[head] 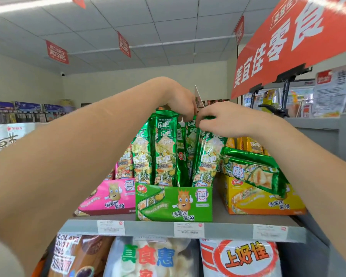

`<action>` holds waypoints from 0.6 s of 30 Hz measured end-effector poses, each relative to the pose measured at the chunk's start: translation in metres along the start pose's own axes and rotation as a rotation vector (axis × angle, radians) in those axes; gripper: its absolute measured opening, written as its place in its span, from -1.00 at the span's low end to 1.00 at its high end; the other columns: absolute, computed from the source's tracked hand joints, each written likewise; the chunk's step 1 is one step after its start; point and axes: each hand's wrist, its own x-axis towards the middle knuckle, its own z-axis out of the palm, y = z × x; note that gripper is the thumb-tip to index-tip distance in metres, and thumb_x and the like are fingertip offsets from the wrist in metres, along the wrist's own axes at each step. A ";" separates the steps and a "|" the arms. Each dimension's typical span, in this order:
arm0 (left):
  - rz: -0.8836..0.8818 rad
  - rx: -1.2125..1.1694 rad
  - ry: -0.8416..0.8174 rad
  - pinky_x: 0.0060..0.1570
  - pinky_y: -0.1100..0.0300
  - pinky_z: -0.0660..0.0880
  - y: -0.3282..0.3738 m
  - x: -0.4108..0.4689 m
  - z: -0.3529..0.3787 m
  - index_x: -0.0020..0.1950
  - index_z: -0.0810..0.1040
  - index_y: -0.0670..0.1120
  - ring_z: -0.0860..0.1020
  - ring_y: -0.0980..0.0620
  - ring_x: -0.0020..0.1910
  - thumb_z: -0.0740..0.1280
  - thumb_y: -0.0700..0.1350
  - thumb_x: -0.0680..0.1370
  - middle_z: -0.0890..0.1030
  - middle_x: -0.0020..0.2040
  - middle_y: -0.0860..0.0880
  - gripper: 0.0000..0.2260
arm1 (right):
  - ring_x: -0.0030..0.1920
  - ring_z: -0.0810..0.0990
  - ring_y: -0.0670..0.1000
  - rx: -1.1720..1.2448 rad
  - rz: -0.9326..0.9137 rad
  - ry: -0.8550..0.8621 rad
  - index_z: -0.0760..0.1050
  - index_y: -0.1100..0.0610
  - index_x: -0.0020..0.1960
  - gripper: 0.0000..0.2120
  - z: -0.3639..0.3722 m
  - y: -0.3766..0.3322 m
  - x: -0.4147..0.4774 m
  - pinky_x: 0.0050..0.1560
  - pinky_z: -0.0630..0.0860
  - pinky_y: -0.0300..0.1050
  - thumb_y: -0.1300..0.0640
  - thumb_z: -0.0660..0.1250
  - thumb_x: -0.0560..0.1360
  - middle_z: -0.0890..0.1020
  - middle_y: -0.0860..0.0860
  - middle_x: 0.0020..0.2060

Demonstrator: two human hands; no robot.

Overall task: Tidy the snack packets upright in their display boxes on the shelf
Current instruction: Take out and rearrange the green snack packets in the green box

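Head view: both forearms came in from the lower corners, cut off at the frame edges. The left forearm hid part of the pink box [110, 196] and most of its packets. The right forearm and some loose packets [250, 168], lying flat and tilted, covered much of what stood in the yellow box [264, 198]. A thin white card [199, 94] rose behind the hands; what it belonged to was hard to make out. The bags [160, 256] below the shelf [148, 228] were cut off by the bottom edge, and the print on the 3 price tags [188, 229] was too small to read. The red sign [298, 37] ran out of frame at the upper right.

The packets [164, 148] stood upright in the green box [174, 202], the middle 1 of the 3 boxes on the shelf. The left hand [180, 100] hung over their tops with its fingers curled down among them. The tips were hidden, so I could not tell whether they gripped anything. The right hand [226, 118], just beside the left, had its fingers and thumb curled round the crumpled top of the leaning packet [207, 156]. That packet stood at the right end of the green box, its foot inside the box and its top tilted under the pinching fingers.
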 end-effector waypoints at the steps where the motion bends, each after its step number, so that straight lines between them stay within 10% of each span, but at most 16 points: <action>1: -0.001 -0.001 0.021 -0.08 0.12 0.33 -0.001 0.002 -0.001 0.24 0.57 -0.16 0.43 -0.05 -0.20 0.27 -0.26 0.52 0.59 -0.11 -0.08 -0.71 | 0.05 0.55 0.07 0.079 0.009 0.010 0.55 -0.02 0.09 -0.80 0.000 0.003 0.000 0.13 0.51 0.04 0.02 0.20 0.54 0.61 0.04 0.09; 9: 0.003 -0.123 0.133 -0.19 0.28 0.46 -0.010 0.013 0.013 0.31 0.55 -0.14 0.60 0.08 -0.16 0.41 -0.26 0.49 0.66 -0.04 -0.05 -0.62 | 0.41 0.30 -0.03 0.330 0.095 -0.020 0.39 -0.17 0.37 -0.52 0.001 0.025 0.000 0.18 0.26 -0.09 -0.02 0.32 0.46 0.32 -0.09 0.48; 16: 0.105 -0.361 0.064 0.34 0.04 0.36 -0.013 0.011 0.023 0.18 0.54 -0.09 0.61 0.01 0.09 0.14 -0.43 0.54 0.62 0.01 0.07 -0.64 | -0.38 0.52 -0.32 0.183 0.093 -0.162 0.45 -0.15 0.05 -0.76 -0.013 0.013 0.009 -0.49 0.40 -0.31 -0.06 0.33 0.39 0.48 -0.11 0.05; 18: 0.094 -0.306 0.154 0.26 0.07 0.41 -0.014 0.015 0.023 0.20 0.56 -0.10 0.57 -0.04 0.17 0.17 -0.41 0.53 0.63 0.08 0.01 -0.64 | -0.05 0.59 -0.15 0.180 0.081 -0.171 0.48 -0.17 0.06 -0.72 -0.013 0.013 0.012 -0.19 0.54 -0.11 -0.10 0.33 0.35 0.49 -0.05 0.16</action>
